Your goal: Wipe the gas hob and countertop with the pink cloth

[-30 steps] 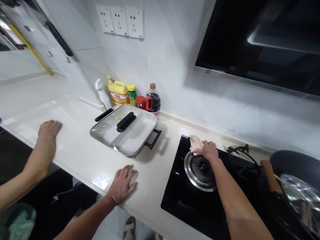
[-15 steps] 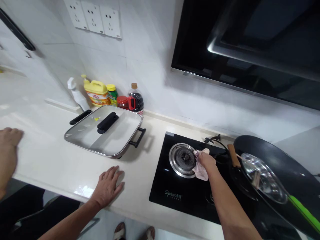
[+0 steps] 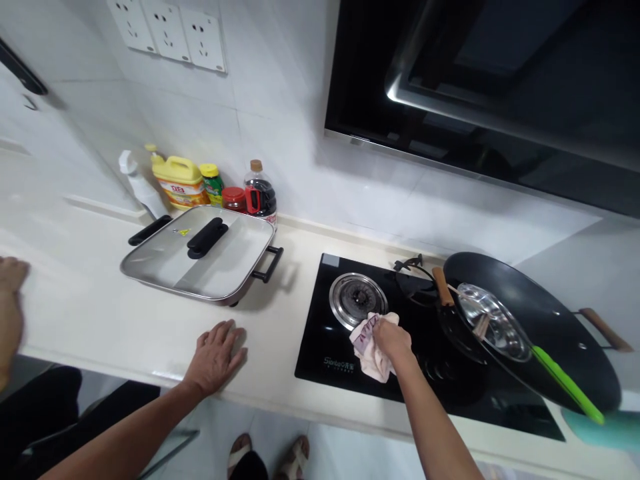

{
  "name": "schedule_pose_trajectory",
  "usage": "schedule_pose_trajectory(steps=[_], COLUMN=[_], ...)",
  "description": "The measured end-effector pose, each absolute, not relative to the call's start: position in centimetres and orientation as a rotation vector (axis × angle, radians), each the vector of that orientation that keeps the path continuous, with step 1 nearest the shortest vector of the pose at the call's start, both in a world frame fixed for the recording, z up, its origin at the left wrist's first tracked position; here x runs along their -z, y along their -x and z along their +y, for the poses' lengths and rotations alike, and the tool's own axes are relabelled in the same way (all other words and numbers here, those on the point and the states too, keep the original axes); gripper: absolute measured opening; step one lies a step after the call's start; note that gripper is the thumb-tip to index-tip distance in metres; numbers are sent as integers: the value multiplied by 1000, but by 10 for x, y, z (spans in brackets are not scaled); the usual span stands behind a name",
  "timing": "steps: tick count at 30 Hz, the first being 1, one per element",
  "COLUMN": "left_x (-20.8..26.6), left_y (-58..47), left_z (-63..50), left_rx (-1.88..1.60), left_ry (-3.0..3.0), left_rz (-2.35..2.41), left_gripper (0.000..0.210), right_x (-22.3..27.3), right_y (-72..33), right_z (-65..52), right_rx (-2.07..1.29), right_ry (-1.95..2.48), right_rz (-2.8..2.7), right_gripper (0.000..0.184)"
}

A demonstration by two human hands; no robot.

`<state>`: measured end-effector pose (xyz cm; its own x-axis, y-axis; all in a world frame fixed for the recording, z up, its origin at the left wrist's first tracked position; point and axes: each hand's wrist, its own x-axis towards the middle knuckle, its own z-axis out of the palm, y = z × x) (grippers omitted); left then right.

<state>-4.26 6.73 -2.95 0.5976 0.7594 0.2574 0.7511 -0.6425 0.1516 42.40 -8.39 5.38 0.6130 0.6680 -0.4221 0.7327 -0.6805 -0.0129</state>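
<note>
My right hand (image 3: pixel 393 339) is closed on a pale pink cloth (image 3: pixel 373 363) and presses it on the black glass gas stove (image 3: pixel 320 347). The cloth lies just in front of the left burner (image 3: pixel 359 300), touching its ring or very near it. My left hand (image 3: pixel 216 357) rests palm down on the white countertop (image 3: pixel 165 333), fingers spread, holding nothing. Behind it stands a rectangular electric pan (image 3: pixel 200 298) under a glass lid (image 3: pixel 235 257) with a black handle.
A large black wok (image 3: pixel 540 313) holding a metal bowl (image 3: pixel 505 333) and a green-handled utensil (image 3: pixel 567 383) covers the stove's right side. Bottles, including a yellow detergent jug (image 3: pixel 180 180), line the wall. A range hood (image 3: pixel 480 100) hangs above. Another person's hand (image 3: pixel 11 280) is at far left.
My right hand has moved the cloth from the burner's right edge toward the stove's front left. My left hand stays on the countertop. The view has shifted slightly to the right.
</note>
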Motion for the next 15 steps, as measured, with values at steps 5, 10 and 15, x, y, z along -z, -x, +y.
schedule_pose_trajectory(steps=[5,10,15], left_x=[28,27,27], left_y=[41,41,41], left_z=[65,63,63], left_rx=[-464,-466,-461], left_ry=[-2762,-2763,-2759], left_rz=[1322,1319,1333], left_gripper=[46,45,43], right_x=[-55,-50,-39], right_y=[-395,-382,-359], right_z=[-98,-109,-108], right_rx=[565,536,366], right_ry=[-2698,-2771,-2797], right_rz=[1205,1124,1106], right_gripper=[52,63,76])
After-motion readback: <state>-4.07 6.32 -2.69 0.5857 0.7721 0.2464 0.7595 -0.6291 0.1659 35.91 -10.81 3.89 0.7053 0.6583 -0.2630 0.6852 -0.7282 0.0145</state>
